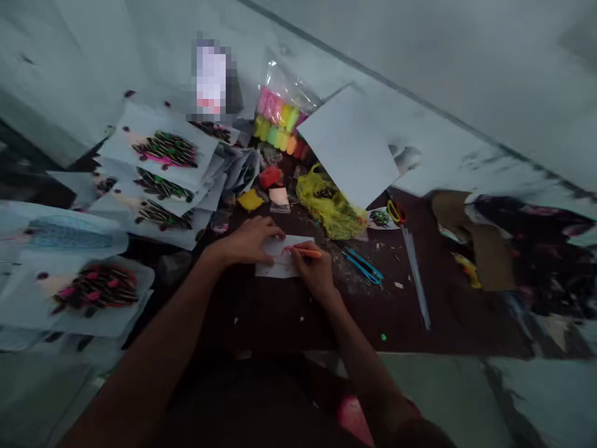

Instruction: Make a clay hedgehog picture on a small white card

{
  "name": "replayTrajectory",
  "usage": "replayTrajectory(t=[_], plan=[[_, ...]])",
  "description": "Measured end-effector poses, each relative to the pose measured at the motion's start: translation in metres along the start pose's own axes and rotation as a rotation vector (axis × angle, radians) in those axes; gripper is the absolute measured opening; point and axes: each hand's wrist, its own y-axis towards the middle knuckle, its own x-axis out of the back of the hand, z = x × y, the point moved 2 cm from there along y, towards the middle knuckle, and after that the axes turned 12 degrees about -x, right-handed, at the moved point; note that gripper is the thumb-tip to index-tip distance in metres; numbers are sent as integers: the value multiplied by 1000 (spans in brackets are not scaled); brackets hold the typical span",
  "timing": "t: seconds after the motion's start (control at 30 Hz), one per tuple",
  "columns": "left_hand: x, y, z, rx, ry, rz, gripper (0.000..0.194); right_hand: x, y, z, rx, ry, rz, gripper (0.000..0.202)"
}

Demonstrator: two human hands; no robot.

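Observation:
A small white sheet of paper [275,269] lies on the dark table in front of me, with a reddish mark or line on it. My left hand [252,241] rests at the sheet's left side, fingers apart, thumb and fingertips touching the paper. In my right hand [317,270] a slim orange pen [308,252] is pinched, its tip at the paper near the reddish mark. Whether it is a pen or a pencil is hard to make out. Blue tweezers [364,266] lie just right of my right hand.
Stacked sheets with hedgehog figures [163,149] fill the left. Behind the paper are red, yellow and pale clay lumps [278,196], a yellow net bag [326,202] and a bag of coloured clay [282,121]. Scissors [397,211] and clear strips [416,280] lie right.

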Motion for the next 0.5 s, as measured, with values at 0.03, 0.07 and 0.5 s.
replayTrajectory(t=[0.03,0.07,0.5], plan=[[1,0,0,3,-2,2,60,0,-1,0,-7,-6,-9,21],[1,-1,-1,5,-2,2,59,0,-2,0,-12,-10,-14,20],[-4,0,4,-25,8,-45,57,1,-4,5,3,7,8,19]])
